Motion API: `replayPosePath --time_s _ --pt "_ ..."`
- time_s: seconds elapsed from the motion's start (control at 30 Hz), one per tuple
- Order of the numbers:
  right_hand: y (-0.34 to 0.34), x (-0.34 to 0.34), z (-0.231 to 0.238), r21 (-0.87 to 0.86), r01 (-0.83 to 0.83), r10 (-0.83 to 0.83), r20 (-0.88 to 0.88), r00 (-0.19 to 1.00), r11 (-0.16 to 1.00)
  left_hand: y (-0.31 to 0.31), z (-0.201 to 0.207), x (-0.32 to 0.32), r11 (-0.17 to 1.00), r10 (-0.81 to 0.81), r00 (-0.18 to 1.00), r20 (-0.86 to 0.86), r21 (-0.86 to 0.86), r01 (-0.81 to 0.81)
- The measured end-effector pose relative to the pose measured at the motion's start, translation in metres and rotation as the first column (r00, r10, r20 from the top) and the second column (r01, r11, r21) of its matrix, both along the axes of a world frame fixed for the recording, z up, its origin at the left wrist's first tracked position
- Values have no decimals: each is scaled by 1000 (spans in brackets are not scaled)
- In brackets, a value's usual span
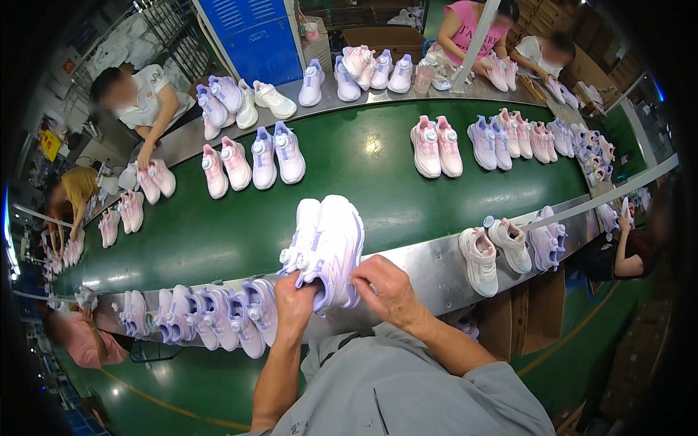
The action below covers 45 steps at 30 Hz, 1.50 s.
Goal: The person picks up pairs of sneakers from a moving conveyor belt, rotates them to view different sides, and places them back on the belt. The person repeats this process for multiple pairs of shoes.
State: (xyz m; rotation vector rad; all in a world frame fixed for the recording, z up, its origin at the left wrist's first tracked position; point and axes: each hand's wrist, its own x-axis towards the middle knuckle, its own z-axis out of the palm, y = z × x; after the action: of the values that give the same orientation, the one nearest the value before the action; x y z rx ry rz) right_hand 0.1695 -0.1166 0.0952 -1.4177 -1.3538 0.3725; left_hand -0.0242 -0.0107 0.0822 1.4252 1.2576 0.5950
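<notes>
Pair of shoes (pixel 338 240) is mid-handling at frame centre, held over the near edge of the belt (pixel 334 160), toes up-frame. Left hand (pixel 294 301) is clamped on it at the heel end. Right hand (pixel 389 291) has fingers curled at the right shoe's heel edge; can't tell if it's pinching. This pair looks unfinished, my read. Left to do, likely: the shoe row (pixel 218 316) at lower left and white pair (pixel 478 261) at right, though their status isn't visible.

Materials: pale pink-lavender uppers, look like smooth mesh; round, glossy plastic dials (pixel 313 265); thick, curved soles. Belt is green with a sheen; worktop (pixel 429 269) is scuffed bare metal.
</notes>
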Motion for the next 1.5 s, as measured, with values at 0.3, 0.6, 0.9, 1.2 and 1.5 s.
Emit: replayPosePath --time_s 0.3,0.6,0.9,1.2,1.5 --pt "13 16 4 23 40 -39 -24 999 999 -3 10 -2 998 -13 1000 20 -59 14" --pt "35 40 13 -1 78 -78 -42 996 997 -6 20 -8 996 -52 998 25 -67 54" --pt "53 61 26 -21 20 -19 8 1000 1000 -10 27 -14 992 -122 990 -65 21 123" --pt "18 22 3 5 -43 43 35 998 999 -3 16 -12 996 -48 999 1 -74 48" --pt "9 6 15 -78 -138 136 -24 990 987 9 12 1 998 -29 995 -93 -57 24"
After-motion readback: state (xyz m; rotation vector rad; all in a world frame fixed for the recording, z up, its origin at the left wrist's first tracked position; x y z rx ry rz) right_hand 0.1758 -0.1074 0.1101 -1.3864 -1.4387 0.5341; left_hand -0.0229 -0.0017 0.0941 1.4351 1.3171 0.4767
